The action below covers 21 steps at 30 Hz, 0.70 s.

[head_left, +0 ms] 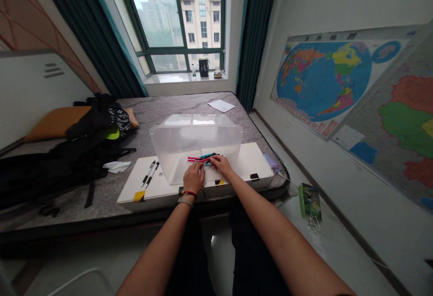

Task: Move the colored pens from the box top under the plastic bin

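**Fig. Left hand and right hand closed on pink and teal marker pens at a clear plastic box on a mattress.**

Both hands are narrowed, fingers gathered on the bundle, which lies crosswise at the box's near wall; whether inside or outside that wall cannot be told. The box stands on a white board with yellow tape at its corner, and two black-and-silver ballpoint pens lie on the board, just left of the box.
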{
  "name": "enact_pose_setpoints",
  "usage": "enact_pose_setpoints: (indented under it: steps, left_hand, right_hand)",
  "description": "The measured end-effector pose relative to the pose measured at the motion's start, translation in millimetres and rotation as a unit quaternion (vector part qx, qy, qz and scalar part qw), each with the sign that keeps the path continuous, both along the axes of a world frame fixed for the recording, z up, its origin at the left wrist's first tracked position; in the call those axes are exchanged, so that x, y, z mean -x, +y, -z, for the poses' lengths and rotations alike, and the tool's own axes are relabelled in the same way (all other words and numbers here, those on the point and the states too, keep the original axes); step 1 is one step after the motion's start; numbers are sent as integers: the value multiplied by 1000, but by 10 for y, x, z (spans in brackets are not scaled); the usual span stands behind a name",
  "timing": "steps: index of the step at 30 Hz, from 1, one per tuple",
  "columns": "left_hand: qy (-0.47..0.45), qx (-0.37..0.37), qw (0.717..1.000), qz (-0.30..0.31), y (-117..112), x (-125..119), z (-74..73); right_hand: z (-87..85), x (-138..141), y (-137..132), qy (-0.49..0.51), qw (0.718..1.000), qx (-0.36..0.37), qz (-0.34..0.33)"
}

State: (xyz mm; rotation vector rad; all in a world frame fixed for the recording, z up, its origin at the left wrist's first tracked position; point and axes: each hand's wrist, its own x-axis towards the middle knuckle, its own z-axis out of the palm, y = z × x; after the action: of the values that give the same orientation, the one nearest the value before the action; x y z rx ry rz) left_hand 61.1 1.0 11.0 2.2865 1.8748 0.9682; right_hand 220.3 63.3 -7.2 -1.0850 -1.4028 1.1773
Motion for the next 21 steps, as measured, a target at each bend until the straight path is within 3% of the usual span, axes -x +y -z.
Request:
enact_pose_setpoints:
  steps: [11, 21]
  left_hand:
    - [-11, 4, 1000, -27, -16, -7, 0]
    - [-12, 4, 999, -32, -19, -4, -7]
  right_hand:
    - [-53, 12, -15, 99, 992, 60, 51]
    - [-62, 29, -31, 106, 991, 67, 51]
